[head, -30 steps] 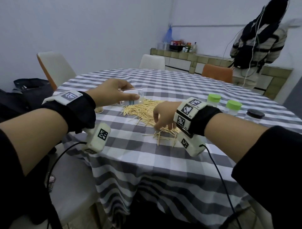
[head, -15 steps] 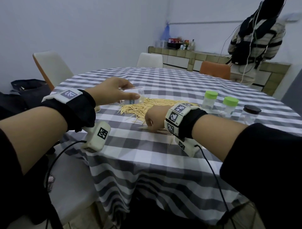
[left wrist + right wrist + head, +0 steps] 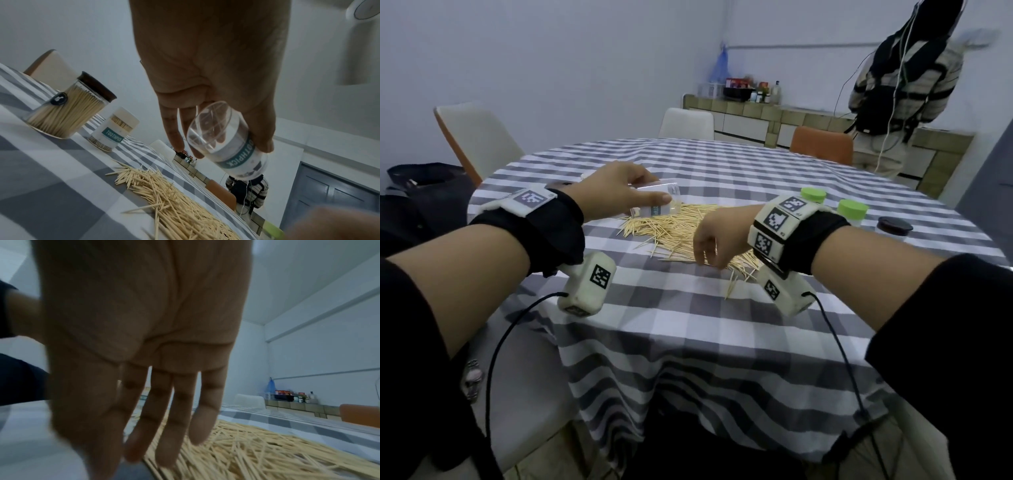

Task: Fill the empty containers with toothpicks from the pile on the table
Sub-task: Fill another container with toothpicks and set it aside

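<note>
The left hand (image 3: 616, 192) is gripping a clear, empty toothpick container (image 3: 228, 142) with a teal "TOOTHPICK" label, thumb on one side and fingers curled round the other, holding it tilted on its side above the far left edge of the toothpick pile (image 3: 688, 236). The right hand (image 3: 719, 240) is hanging over the near right part of the pile, its fingers (image 3: 172, 418) extended downward and slightly apart, tips at the toothpicks; whether they are pinching any, I cannot tell. The pile is lying on the grey-and-white checked tablecloth (image 3: 671, 335). To the left, a dark-lidded jar (image 3: 68, 107) and a white-lidded container (image 3: 115, 129) are standing full. To the far right, two green-lidded containers (image 3: 852, 209) are standing beside a dark-lidded one (image 3: 893, 226).
</note>
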